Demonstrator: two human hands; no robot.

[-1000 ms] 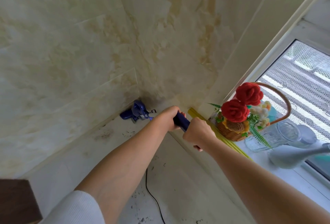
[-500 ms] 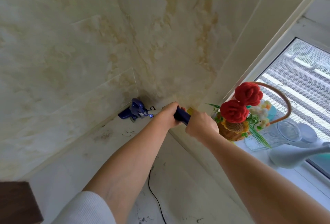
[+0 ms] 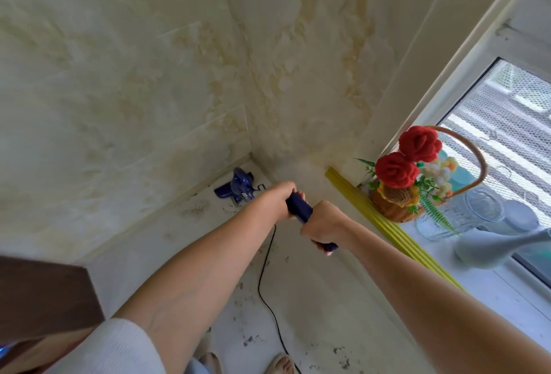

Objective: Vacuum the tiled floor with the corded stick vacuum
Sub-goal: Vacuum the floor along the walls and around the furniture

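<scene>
Vs. the frame 0.5 s earlier, little was changed: the vacuum head [image 3: 237,186] was kept in the far corner where the two marbled walls meet, and the same two-handed hold was kept on the handle [image 3: 301,209]. The right hand [image 3: 323,224] was seen slightly lower and nearer on the handle, so more of the yellow edge strip [image 3: 384,224] along the sill was exposed; approx. the same camera angle otherwise.

The stick vacuum's long axis was run from the near-right, at the hands, to the far-left, down to the floor, w/ the blue head pointed into the corner, touching or just beside the left wall's base. The shaft betw. hands and head was hidden by the left hand [image 3: 275,199] and forearm.

Both hands were wrapped round the dark blue handle, left one farther, right one nearer, fingers curled tight on it. The black cord [image 3: 262,269] was trailed over the speckled floor tiles [image 3: 313,314] toward the near edge.

At right, on the window sill [image 3: 477,299], a wicker basket [image 3: 396,209] w/ red knitted roses [image 3: 396,169] was stood beside clear glass jars [image 3: 477,212]. A dark wood furniture corner [image 3: 38,299] was seen at near left.
</scene>
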